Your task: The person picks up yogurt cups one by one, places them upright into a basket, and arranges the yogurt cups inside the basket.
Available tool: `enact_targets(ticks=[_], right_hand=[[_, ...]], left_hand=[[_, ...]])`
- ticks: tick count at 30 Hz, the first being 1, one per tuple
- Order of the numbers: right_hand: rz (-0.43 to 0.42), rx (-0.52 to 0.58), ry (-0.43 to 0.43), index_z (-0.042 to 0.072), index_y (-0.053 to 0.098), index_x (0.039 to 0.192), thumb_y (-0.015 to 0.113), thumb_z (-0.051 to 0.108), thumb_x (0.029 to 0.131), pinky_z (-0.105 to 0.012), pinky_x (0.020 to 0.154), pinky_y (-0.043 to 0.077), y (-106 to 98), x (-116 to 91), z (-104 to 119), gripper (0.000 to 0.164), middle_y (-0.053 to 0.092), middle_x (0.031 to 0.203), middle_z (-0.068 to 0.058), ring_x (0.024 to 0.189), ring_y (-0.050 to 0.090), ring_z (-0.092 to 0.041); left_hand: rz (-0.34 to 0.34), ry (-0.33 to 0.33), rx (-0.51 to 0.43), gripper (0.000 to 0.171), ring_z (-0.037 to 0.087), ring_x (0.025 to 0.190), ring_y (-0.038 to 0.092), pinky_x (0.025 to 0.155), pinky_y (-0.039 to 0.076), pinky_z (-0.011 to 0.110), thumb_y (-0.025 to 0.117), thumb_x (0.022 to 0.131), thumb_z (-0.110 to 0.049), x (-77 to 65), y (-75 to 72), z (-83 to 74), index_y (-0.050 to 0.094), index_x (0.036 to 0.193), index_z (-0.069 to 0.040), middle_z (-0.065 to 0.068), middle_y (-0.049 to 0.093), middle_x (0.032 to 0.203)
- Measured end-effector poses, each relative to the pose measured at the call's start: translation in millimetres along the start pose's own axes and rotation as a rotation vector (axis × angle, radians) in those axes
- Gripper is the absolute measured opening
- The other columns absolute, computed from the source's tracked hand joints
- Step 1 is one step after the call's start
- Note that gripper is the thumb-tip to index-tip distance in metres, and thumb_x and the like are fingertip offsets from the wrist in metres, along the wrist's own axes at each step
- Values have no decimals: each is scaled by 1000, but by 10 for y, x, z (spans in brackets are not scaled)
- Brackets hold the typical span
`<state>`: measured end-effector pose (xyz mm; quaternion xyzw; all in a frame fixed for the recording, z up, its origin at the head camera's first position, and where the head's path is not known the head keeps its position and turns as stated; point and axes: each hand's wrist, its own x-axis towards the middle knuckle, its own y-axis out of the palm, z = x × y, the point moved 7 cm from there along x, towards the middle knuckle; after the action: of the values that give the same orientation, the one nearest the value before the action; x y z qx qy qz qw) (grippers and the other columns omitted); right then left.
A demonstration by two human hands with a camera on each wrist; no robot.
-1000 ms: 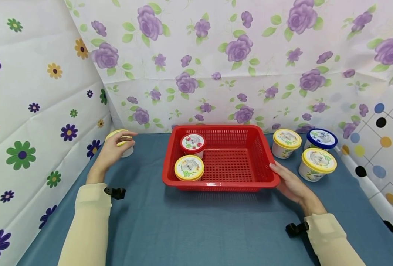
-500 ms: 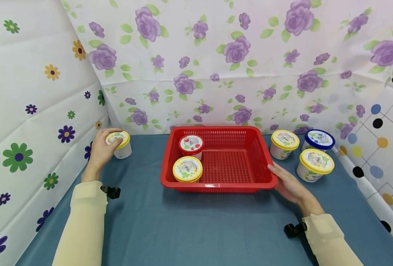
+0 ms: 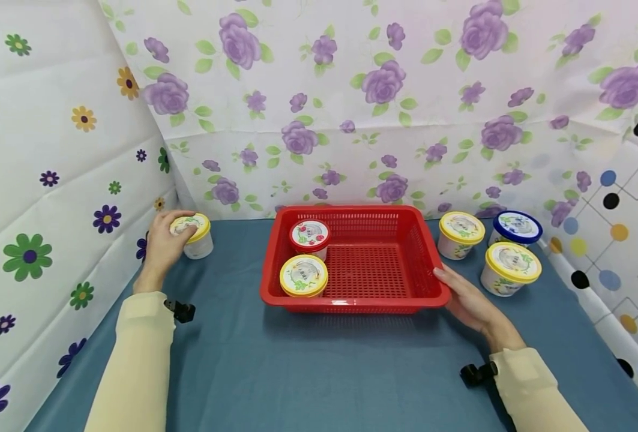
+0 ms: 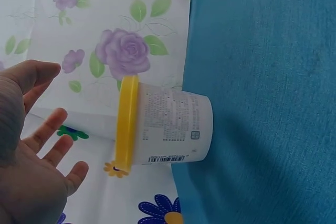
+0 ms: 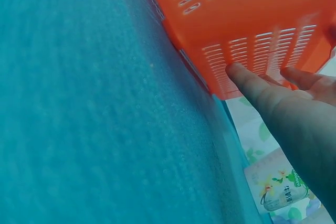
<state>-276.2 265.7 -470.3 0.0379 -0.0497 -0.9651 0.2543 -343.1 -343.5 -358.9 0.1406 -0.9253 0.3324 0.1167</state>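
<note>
While the head view placed a person's left hand (image 3: 163, 249) over the yellow lid (image 3: 198, 225) of a lone tub (image 3: 200, 245) at the far left of the blue surface (image 3: 319, 372), the left wrist view gave us the clearer account: its fingers (image 4: 48, 125) were spread wide, with flowered cloth (image 4: 121, 53) visible between their tips and the lid. From that camera alone we made out fine print and a barcode (image 4: 165, 158) on the side of the tub, which stood upright.

The right hand (image 3: 472, 303) gripped the right end of a red basket (image 3: 373, 270); the head view showed us its thumb at the rim, and the right wrist view showed straight fingers against the slotted outer wall (image 5: 252, 51).

Only from above did we see inside, where a red-lidded tub (image 3: 311, 234) stood just behind a yellow-topped tub (image 3: 303, 275) at the left end. To the basket's right we counted two yellow-lidded tubs (image 3: 513, 264) and a blue-lidded tub (image 3: 517, 226). The right wrist view caught one printed tub (image 5: 275, 179), partly hidden; we could not tell which.
</note>
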Motion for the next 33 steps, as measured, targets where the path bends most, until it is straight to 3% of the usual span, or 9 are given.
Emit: enact_targets(ticks=[5, 11, 21, 33], right_hand=[[3, 9, -4, 18, 12, 168, 27, 32, 116, -33, 103, 53, 19, 2, 5, 56, 33, 159, -20, 128, 54, -16], [-4, 13, 3, 19, 13, 168, 30, 33, 116, -32, 104, 52, 18, 3, 0, 57, 30, 160, -20, 129, 52, -16], [-14, 2, 9, 20, 13, 168, 31, 34, 115, -34, 103, 53, 20, 19, -9, 57, 29, 161, -21, 131, 51, -18], [-6, 14, 0, 17, 11, 168, 30, 33, 116, -33, 103, 52, 36, 10, 13, 58, 25, 162, -25, 130, 52, -18]], left_hand=[[13, 1, 20, 39, 48, 141, 34, 110, 26, 69, 64, 103, -21, 18, 10, 29, 63, 137, -3, 26, 41, 150], [23, -58, 63, 47, 49, 147, 25, 108, 20, 77, 64, 103, -30, 50, 52, 88, 60, 143, -6, 24, 34, 157], [49, -80, 50, 57, 50, 151, 13, 115, 15, 74, 67, 103, -33, 99, 132, 268, 53, 149, -3, 27, 27, 162], [55, -121, 28, 62, 51, 152, 15, 116, 17, 73, 69, 102, -36, 158, 201, 413, 51, 152, -4, 25, 26, 165]])
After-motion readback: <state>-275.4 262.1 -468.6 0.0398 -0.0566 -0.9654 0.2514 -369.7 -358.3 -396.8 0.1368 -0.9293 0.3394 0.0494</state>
